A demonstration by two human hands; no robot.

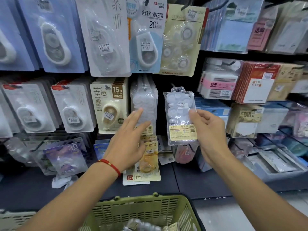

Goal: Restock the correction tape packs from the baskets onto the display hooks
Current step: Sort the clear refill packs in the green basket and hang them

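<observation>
Head: clear correction tape pack (180, 117), yellow-labelled

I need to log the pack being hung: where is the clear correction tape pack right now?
In the head view, right of centre: the right hand holds the clear correction tape pack upright beside the hanging stack of matching packs.

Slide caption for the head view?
Right hand lifts a clear correction tape pack toward its hook; left hand steadies hanging packs.

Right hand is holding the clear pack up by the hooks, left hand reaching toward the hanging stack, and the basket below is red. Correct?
Not quite: the basket is green, not red, as the head view shows. The rest holds: the right hand holds the clear pack, and the left hand reaches toward the hanging stack.
</observation>
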